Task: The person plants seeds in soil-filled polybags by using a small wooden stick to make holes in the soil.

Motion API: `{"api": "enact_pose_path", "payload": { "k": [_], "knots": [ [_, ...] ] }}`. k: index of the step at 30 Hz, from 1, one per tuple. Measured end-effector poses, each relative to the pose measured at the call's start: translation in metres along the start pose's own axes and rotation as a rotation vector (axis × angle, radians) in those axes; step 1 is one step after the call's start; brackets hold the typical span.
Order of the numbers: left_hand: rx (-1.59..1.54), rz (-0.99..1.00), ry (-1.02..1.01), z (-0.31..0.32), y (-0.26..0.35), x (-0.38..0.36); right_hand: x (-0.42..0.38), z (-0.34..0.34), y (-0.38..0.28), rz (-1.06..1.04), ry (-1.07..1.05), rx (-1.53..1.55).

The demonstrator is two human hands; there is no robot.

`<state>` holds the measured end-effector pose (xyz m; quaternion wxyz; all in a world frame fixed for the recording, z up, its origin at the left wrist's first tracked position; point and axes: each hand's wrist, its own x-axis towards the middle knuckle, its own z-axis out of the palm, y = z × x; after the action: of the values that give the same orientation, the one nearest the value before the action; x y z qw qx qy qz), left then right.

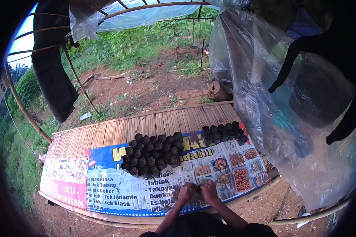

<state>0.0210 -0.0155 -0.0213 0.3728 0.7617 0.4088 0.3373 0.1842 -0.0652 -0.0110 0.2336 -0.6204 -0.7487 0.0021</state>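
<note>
My left hand point(188, 192) and my right hand point(209, 192) meet at the front of the printed banner point(118, 181), fingers bent close together. Something small and dark shows between the fingertips; it is too small to make out. Farther forward and to the left stands a packed cluster of small black planting bags point(152, 153), which look filled with dark soil. A second, smaller group of black planting bags point(222, 132) sits toward the back right of the banner. Both hands are apart from these groups.
The banner lies over a bamboo slat table point(150, 123). Clear plastic sheeting point(253, 83) hangs along the right side, with dark cloth point(324, 55) near it. A cut log point(218, 91) lies behind the table. Bamboo poles point(78, 79) and dark netting point(53, 79) stand at left.
</note>
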Motion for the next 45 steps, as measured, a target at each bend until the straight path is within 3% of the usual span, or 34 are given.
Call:
{"api": "enact_pose_path", "payload": {
  "k": [3, 7, 12, 16, 25, 34, 45],
  "knots": [
    [-0.018, -0.038, -0.020, -0.005, 0.007, 0.001, 0.002, 0.000, 0.002, 0.068, -0.134, 0.020],
    [-0.133, -0.123, 0.023, -0.008, 0.015, 0.003, 0.018, -0.035, -0.008, 0.261, 0.067, 0.301],
    [-0.059, -0.203, 0.026, -0.008, 0.006, 0.001, 0.014, -0.010, 0.028, 0.521, 0.028, 0.661],
    [-0.023, -0.170, 0.006, -0.005, 0.002, -0.001, 0.012, -0.002, 0.034, 0.550, -0.146, 0.661],
    [0.002, -0.172, -0.083, -0.003, -0.005, -0.005, 0.012, 0.017, 0.023, 0.393, -0.140, 0.374],
    [0.011, -0.166, -0.118, -0.006, 0.002, -0.004, 0.011, 0.017, 0.021, 0.575, -0.208, 0.543],
    [-0.014, -0.093, -0.115, -0.002, -0.005, -0.006, 0.007, 0.032, 0.028, 0.561, -0.201, 0.508]
  ]
}}
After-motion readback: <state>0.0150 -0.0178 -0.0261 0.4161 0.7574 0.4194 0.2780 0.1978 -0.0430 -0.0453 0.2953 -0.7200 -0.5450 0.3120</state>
